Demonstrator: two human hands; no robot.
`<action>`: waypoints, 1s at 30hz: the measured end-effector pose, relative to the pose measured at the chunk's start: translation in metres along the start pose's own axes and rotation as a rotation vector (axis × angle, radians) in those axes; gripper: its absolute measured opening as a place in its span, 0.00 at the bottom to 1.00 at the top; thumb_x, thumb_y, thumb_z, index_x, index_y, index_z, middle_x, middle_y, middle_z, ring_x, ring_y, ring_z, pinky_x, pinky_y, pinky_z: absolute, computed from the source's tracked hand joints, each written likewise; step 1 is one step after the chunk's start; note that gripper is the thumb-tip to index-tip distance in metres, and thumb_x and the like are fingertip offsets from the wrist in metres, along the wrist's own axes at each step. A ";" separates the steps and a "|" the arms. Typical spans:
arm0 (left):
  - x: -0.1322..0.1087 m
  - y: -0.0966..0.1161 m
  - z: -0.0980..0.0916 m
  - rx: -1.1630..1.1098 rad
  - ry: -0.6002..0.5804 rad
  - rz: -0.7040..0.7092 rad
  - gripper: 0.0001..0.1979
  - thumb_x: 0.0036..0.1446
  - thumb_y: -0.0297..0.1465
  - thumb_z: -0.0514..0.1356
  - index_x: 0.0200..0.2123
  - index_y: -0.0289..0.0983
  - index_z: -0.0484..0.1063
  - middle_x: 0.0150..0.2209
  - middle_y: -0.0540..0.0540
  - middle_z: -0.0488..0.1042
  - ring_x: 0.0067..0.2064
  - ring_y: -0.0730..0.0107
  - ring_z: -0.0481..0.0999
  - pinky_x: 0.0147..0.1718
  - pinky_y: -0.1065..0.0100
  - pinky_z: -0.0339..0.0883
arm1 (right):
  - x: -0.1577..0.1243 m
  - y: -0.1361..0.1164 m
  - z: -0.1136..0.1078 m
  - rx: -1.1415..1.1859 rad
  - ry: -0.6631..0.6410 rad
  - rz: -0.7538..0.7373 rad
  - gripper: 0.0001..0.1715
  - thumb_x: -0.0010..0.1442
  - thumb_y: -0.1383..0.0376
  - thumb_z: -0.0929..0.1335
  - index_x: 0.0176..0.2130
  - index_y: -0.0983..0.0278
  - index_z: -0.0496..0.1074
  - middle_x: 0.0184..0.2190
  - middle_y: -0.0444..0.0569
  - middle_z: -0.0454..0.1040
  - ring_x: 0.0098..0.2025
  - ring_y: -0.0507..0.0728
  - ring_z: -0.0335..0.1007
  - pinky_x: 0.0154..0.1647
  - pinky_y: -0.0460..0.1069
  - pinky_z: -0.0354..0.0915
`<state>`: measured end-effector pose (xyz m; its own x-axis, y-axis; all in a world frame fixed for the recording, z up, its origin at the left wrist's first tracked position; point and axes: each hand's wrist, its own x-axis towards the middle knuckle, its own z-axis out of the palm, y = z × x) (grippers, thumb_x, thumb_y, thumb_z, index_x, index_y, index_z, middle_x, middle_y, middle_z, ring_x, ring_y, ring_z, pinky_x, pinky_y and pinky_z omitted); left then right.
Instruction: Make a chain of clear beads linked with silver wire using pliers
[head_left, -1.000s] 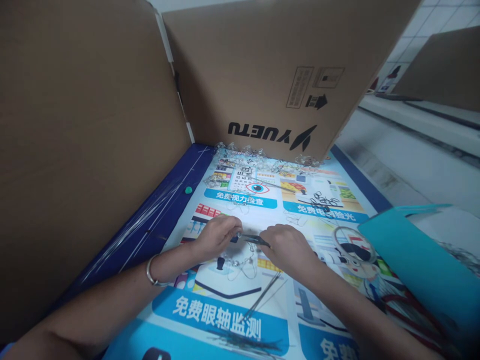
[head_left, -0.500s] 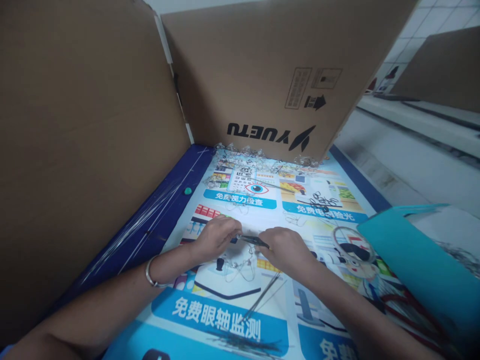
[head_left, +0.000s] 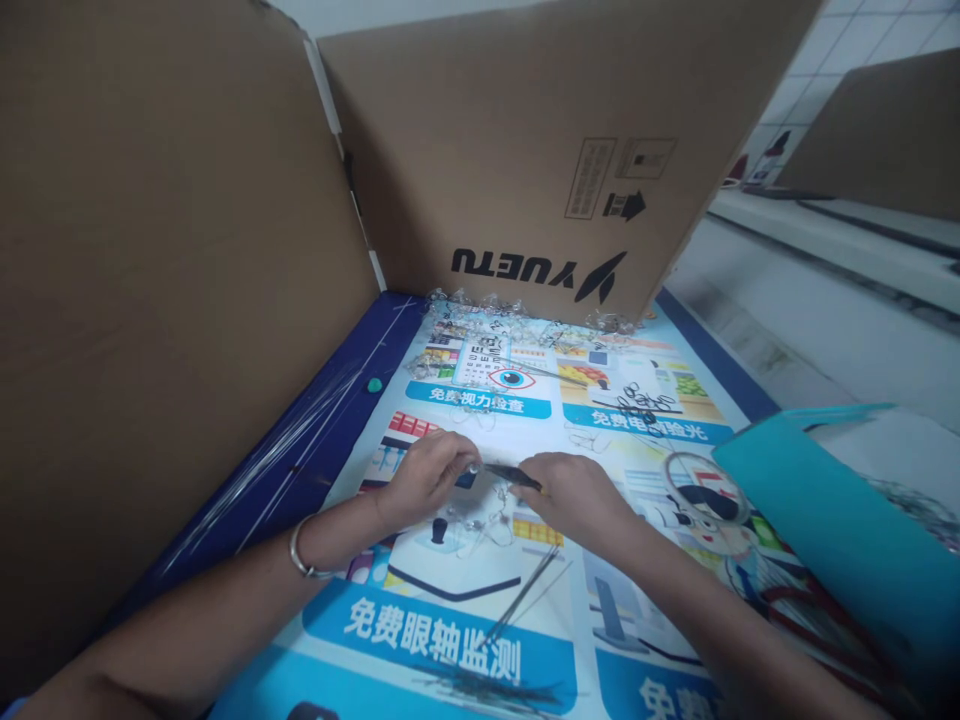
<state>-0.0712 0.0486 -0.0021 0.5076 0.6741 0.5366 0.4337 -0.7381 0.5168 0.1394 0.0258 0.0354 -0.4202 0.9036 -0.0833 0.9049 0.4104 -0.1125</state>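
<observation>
My left hand [head_left: 424,478] is closed in a pinch, with a small clear bead [head_left: 473,468] showing at its fingertips. From around there a thin wire strand with clear beads [head_left: 474,526] hangs or lies in a loop below; I cannot tell how much of it touches the table. My right hand [head_left: 574,497] is wrapped round a pair of pliers [head_left: 513,475], whose dark jaws point left, with the tip close beside the bead. The palm hides most of the handles. Whether the jaws grip the wire is too small to tell.
Loose straight wires [head_left: 525,597] and a darker wire bundle [head_left: 491,688] lie in front. Several beaded wire pieces [head_left: 491,305] line the back, beside dark wire loops [head_left: 641,400]. Cardboard panels [head_left: 525,120] stand left and behind. A turquoise box [head_left: 832,520] is at the right.
The pliers' tip has drawn slightly to the right, off the left fingertips, and the clear bead there now shows. Both hands otherwise stay nearly in place.
</observation>
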 end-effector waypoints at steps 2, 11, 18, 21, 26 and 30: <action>0.000 0.002 -0.001 -0.011 0.033 0.015 0.08 0.61 0.27 0.46 0.34 0.37 0.64 0.32 0.46 0.73 0.35 0.70 0.70 0.36 0.68 0.62 | -0.001 0.002 -0.003 0.010 0.039 0.008 0.12 0.58 0.59 0.62 0.31 0.62 0.70 0.30 0.45 0.73 0.34 0.54 0.69 0.27 0.45 0.52; 0.002 0.004 -0.003 -0.071 0.149 0.199 0.06 0.59 0.23 0.47 0.36 0.37 0.61 0.32 0.45 0.72 0.35 0.69 0.71 0.37 0.65 0.63 | -0.010 0.000 -0.018 0.021 0.053 -0.041 0.12 0.57 0.58 0.63 0.28 0.62 0.69 0.28 0.45 0.72 0.32 0.54 0.67 0.26 0.46 0.50; 0.002 0.004 -0.004 -0.059 0.116 0.282 0.09 0.57 0.21 0.48 0.39 0.38 0.61 0.34 0.45 0.73 0.36 0.69 0.71 0.37 0.63 0.63 | -0.011 -0.005 -0.010 -0.011 0.065 -0.051 0.11 0.56 0.59 0.63 0.28 0.62 0.69 0.27 0.45 0.74 0.30 0.54 0.68 0.24 0.46 0.48; 0.002 0.003 -0.003 -0.049 0.097 0.276 0.08 0.58 0.21 0.48 0.38 0.38 0.61 0.34 0.45 0.73 0.36 0.69 0.71 0.37 0.64 0.64 | -0.009 -0.004 -0.012 -0.024 0.041 -0.036 0.12 0.57 0.58 0.62 0.28 0.62 0.70 0.27 0.45 0.74 0.30 0.55 0.69 0.24 0.46 0.48; 0.001 0.002 0.000 0.086 0.061 0.065 0.05 0.58 0.25 0.50 0.33 0.36 0.65 0.28 0.47 0.72 0.30 0.72 0.70 0.32 0.70 0.62 | -0.006 0.008 -0.020 -0.059 -0.003 0.020 0.14 0.57 0.58 0.62 0.28 0.63 0.71 0.29 0.48 0.74 0.32 0.56 0.69 0.26 0.46 0.51; 0.003 0.001 0.000 0.090 -0.023 -0.124 0.06 0.58 0.27 0.50 0.32 0.36 0.66 0.25 0.50 0.70 0.27 0.75 0.68 0.28 0.74 0.60 | -0.007 0.015 -0.018 -0.149 -0.108 0.054 0.14 0.55 0.60 0.62 0.29 0.65 0.73 0.29 0.53 0.75 0.33 0.58 0.70 0.27 0.47 0.53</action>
<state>-0.0693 0.0496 -0.0005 0.4621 0.7603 0.4565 0.5585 -0.6493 0.5161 0.1574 0.0282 0.0524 -0.3681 0.9098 -0.1918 0.9230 0.3824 0.0424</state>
